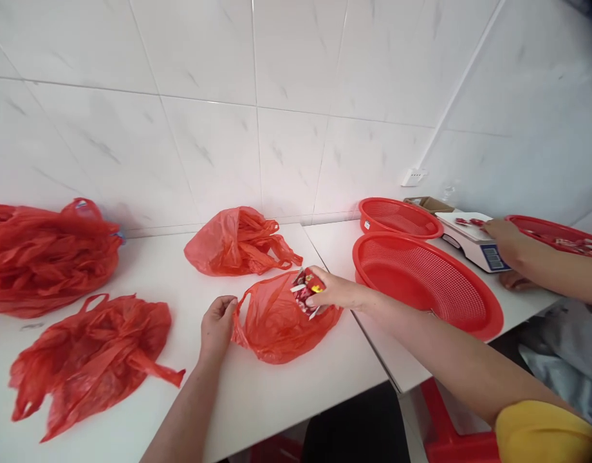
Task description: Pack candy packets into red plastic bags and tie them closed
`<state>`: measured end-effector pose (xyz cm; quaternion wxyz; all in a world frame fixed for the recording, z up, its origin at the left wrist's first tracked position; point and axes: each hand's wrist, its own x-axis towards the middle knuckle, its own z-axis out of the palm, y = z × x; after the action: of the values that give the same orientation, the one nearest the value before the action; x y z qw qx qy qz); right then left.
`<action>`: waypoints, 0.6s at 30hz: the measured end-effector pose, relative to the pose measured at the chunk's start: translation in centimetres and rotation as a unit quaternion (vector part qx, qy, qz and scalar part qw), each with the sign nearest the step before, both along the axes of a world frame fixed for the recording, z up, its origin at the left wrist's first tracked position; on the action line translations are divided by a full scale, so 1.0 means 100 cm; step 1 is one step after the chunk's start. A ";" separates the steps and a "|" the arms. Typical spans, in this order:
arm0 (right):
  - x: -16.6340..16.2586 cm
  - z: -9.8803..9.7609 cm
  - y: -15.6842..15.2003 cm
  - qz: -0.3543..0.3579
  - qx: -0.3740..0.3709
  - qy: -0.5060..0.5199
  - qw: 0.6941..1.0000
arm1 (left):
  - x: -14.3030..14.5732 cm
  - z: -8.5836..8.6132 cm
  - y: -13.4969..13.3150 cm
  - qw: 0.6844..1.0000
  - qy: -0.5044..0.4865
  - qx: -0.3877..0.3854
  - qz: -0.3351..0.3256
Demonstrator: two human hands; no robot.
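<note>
White marbled tiles (204, 51) rise behind a pale table (277, 399), where I take one open red bag (277, 334) as my landmark. At its left edge, I have the left hand (219, 321) with thumb and finger pinched narrow on the bag's rim. Over its right side, I see the right hand (329, 289) closed around some printed red packets (305, 289) above the bag's mouth (a yellow sleeve (542, 431) shows on that arm); how many packets, I can't fairly make out from here. Behind the bag sits a second red bag (219, 247), bunched up; to its left lie a crumpled red bag (107, 354) and a large red plastic bundle (49, 257). To its right stand two red baskets (421, 276), and beyond them a co-worker's hand (503, 235) is at the plate of a white scale (470, 241).
</note>
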<state>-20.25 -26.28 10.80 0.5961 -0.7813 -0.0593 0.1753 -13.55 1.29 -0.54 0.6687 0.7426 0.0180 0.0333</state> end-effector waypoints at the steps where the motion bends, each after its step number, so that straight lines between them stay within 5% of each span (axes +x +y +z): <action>1: 0.001 -0.002 0.005 0.009 -0.034 -0.011 0.999 | -0.001 0.000 0.000 1.000 -0.002 -0.006 -0.002; 5: -0.001 0.003 0.007 0.012 -0.142 -0.058 0.988 | -0.003 -0.001 0.000 0.998 0.001 -0.050 -0.028; 8: -0.009 0.016 -0.014 -0.048 -0.195 -0.071 0.977 | -0.002 -0.004 -0.001 0.996 0.003 -0.076 -0.050; 13: -0.031 0.028 -0.079 -0.179 -0.315 -0.110 0.926 | 0.000 -0.006 -0.002 0.995 0.003 -0.086 -0.043; 18: -0.056 0.016 -0.155 -0.235 -0.455 -0.064 0.856 | -0.001 -0.007 -0.002 0.995 0.010 -0.087 -0.046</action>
<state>-25.85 -41.73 12.40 0.1923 -0.9655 0.1750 -0.0128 -13.63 1.08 -1.26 0.7312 0.6821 -0.0068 -0.0064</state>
